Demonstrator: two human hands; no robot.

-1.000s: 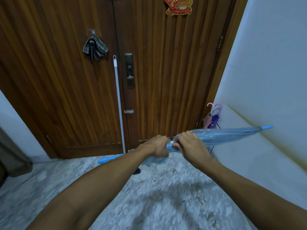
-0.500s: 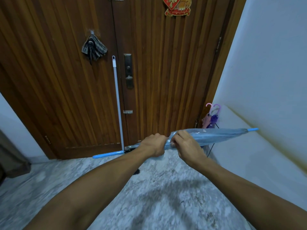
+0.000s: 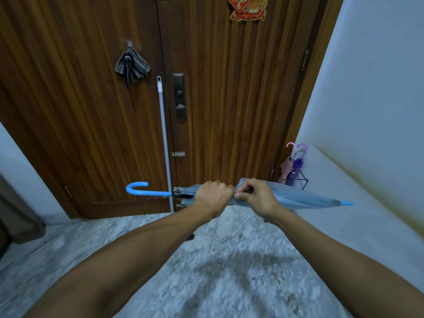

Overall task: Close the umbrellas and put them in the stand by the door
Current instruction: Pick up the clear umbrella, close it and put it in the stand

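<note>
Dark wooden double doors (image 3: 229,99) fill the background, above a mottled grey stone floor (image 3: 218,271). Before them, the folded pale-blue translucent umbrella with a bright blue hooked handle (image 3: 302,198) lies level in the air — left hand (image 3: 212,196) fisted round its canopy, right hand (image 3: 258,196) pinching the fabric. At the right wall, a black wire stand (image 3: 301,181) holds pink and purple umbrellas (image 3: 292,167).

Umbrella swung level, crook handle now in view

The blue umbrella (image 3: 302,198), whose tip pointed up to the right a second ago, has dropped to lie almost level across the doorway, its tip sloping slightly downward. Its blue crook handle (image 3: 140,188) has come out clear to the left, where before it was low and seemingly blurred. The left hand (image 3: 212,196) and right hand (image 3: 257,195) have kept their grip at its middle.
</note>
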